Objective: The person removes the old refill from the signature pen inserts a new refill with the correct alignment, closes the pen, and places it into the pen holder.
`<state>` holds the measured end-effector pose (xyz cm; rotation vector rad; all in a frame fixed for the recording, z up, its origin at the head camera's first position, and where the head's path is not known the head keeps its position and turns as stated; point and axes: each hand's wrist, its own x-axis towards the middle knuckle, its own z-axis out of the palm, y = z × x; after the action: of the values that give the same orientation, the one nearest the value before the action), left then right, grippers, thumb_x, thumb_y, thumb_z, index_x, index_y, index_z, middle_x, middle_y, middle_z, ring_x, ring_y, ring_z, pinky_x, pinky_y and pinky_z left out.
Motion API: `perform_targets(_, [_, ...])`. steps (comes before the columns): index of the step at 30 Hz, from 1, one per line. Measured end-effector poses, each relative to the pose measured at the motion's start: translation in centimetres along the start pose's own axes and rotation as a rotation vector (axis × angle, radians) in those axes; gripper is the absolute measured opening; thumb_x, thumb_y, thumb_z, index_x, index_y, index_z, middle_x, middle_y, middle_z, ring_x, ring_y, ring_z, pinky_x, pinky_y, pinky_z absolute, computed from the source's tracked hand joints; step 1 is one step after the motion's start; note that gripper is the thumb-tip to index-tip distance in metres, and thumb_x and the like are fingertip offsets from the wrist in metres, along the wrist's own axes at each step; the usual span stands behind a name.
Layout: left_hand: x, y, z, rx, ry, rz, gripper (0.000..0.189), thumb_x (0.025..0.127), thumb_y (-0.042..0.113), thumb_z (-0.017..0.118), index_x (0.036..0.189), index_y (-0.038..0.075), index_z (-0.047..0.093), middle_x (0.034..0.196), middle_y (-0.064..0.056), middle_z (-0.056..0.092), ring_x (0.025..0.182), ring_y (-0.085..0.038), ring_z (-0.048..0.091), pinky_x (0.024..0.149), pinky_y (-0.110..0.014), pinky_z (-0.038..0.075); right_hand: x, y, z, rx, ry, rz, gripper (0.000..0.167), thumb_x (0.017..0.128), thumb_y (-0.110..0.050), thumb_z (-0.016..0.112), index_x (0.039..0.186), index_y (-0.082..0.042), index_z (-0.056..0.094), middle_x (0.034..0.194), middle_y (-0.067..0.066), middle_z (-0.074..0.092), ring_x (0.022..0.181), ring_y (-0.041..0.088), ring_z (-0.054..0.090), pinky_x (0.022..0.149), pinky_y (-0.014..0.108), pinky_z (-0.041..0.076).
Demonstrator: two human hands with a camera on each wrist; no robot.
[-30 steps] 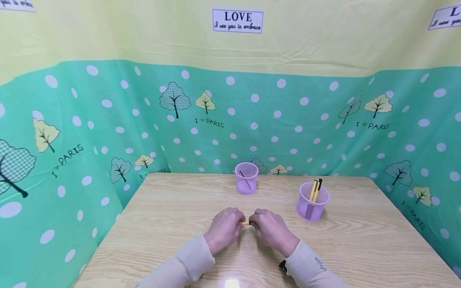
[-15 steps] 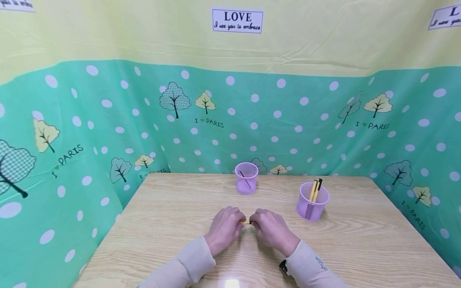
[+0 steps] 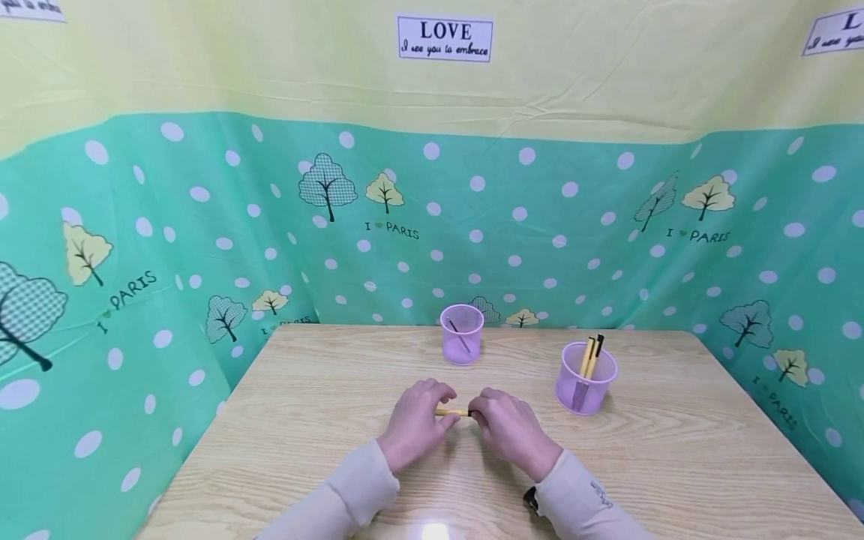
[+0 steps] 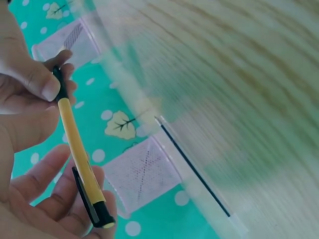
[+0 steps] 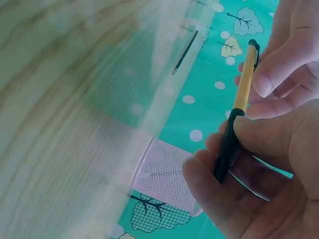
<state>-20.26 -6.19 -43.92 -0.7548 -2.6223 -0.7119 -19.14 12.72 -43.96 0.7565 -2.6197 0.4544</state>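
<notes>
A yellow ballpoint pen [image 4: 79, 144] with a black grip, clip and end is held crosswise between the two hands, above the middle of the table. My right hand [image 3: 509, 427] pinches its black grip [image 5: 228, 144] between thumb and fingers. Around the yellow barrel, my left hand [image 3: 415, 420] has loosened, with thumb and fingers spread apart; its fingers [image 4: 60, 194] extend behind the clip end in the left wrist view. A thin dark ink refill [image 4: 192, 167] lies on the table past the hands, hidden behind the left hand in the head view.
A lilac mesh cup [image 3: 462, 352] with one thin dark stick in it stands at the table's back edge. Another lilac mesh cup [image 3: 574, 397], to the right, holds yellow-and-black pens. Behind the wooden table [image 3: 324, 367] hangs a patterned curtain [image 3: 432, 225].
My left hand's fingers have opened away from the pen, exposing more of the yellow barrel. The right hand has stayed nearly still on the grip.
</notes>
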Motion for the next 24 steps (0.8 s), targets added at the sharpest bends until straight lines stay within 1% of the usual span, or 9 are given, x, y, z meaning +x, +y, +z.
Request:
perform_targets(3, [0.0, -0.1, -0.2, -0.037, 0.021, -0.033, 0.030, 0.079, 0.026, 0.077, 0.104, 0.012, 0.067, 0.094, 0.002, 0.062, 0.087, -0.014, 0.056, 0.077, -0.030, 0.048, 0.0, 0.0, 0.0, 0.000, 0.008, 0.003, 0.008, 0.083, -0.009, 0.070, 0.084, -0.017, 0.072, 0.076, -0.009, 0.057, 0.068, 0.008, 0.057, 0.054, 0.025, 0.048])
perform_targets(5, [0.0, -0.2, -0.3, -0.082, 0.023, -0.070, 0.031, 0.080, 0.026, 0.077, 0.105, 0.012, 0.066, 0.095, 0.001, 0.062, 0.088, -0.015, 0.057, 0.077, -0.030, 0.049, 0.0, 0.0, -0.1, 0.001, 0.012, 0.005, 0.008, 0.083, -0.009, 0.070, 0.084, -0.017, 0.071, 0.076, -0.009, 0.057, 0.069, 0.008, 0.058, 0.054, 0.026, 0.048])
perform_targets(9, [0.0, -0.3, -0.6, -0.253, -0.004, -0.159, 0.031, 0.081, 0.021, 0.076, 0.106, 0.007, 0.065, 0.099, -0.005, 0.061, 0.092, -0.022, 0.059, 0.077, -0.032, 0.053, 0.0, -0.1, -0.1, 0.006, 0.018, 0.009, 0.008, 0.083, -0.010, 0.070, 0.085, -0.017, 0.072, 0.076, -0.010, 0.056, 0.068, 0.008, 0.057, 0.055, 0.025, 0.048])
perform_targets(12, [0.1, -0.5, -0.9, -0.356, -0.023, -0.218, 0.030, 0.081, 0.017, 0.076, 0.105, 0.005, 0.065, 0.100, -0.007, 0.061, 0.094, -0.025, 0.061, 0.078, -0.033, 0.053, 0.0, 0.0, -0.1, 0.009, 0.025, 0.011, 0.007, 0.083, -0.010, 0.070, 0.086, -0.017, 0.072, 0.075, -0.010, 0.055, 0.067, 0.008, 0.056, 0.055, 0.025, 0.048])
perform_targets(16, [0.1, -0.8, -1.1, -0.419, -0.050, -0.273, 0.028, 0.081, 0.018, 0.076, 0.104, 0.006, 0.065, 0.100, -0.009, 0.062, 0.093, -0.021, 0.061, 0.080, -0.034, 0.051, 0.0, 0.0, -0.2, 0.007, 0.035, 0.014, 0.007, 0.083, -0.010, 0.070, 0.086, -0.017, 0.072, 0.075, -0.010, 0.054, 0.066, 0.007, 0.054, 0.056, 0.026, 0.048])
perform_targets(19, [0.1, -1.1, -1.1, -0.460, -0.075, -0.302, 0.029, 0.082, 0.019, 0.076, 0.104, 0.005, 0.065, 0.100, -0.011, 0.064, 0.092, -0.019, 0.061, 0.081, -0.034, 0.051, 0.0, -0.1, -0.3, 0.007, 0.036, 0.017, 0.008, 0.083, -0.010, 0.070, 0.086, -0.017, 0.072, 0.075, -0.011, 0.054, 0.066, 0.006, 0.054, 0.056, 0.026, 0.049])
perform_targets(21, [0.1, -1.2, -1.1, -0.485, -0.090, -0.327, 0.029, 0.082, 0.018, 0.076, 0.104, 0.004, 0.064, 0.100, -0.010, 0.064, 0.090, -0.016, 0.061, 0.080, -0.032, 0.052, 0.1, -0.1, -0.3, 0.009, 0.033, 0.021, 0.008, 0.083, -0.009, 0.070, 0.086, -0.017, 0.072, 0.075, -0.010, 0.054, 0.066, 0.006, 0.054, 0.056, 0.026, 0.049])
perform_targets(24, [0.1, -1.4, -1.0, -0.527, -0.098, -0.348, 0.027, 0.081, 0.012, 0.075, 0.104, 0.002, 0.064, 0.095, -0.007, 0.065, 0.085, -0.015, 0.062, 0.074, -0.029, 0.053, 0.1, 0.0, -0.3, 0.014, 0.026, 0.030, 0.008, 0.084, -0.009, 0.070, 0.087, -0.016, 0.071, 0.076, -0.010, 0.055, 0.066, 0.006, 0.053, 0.056, 0.026, 0.048])
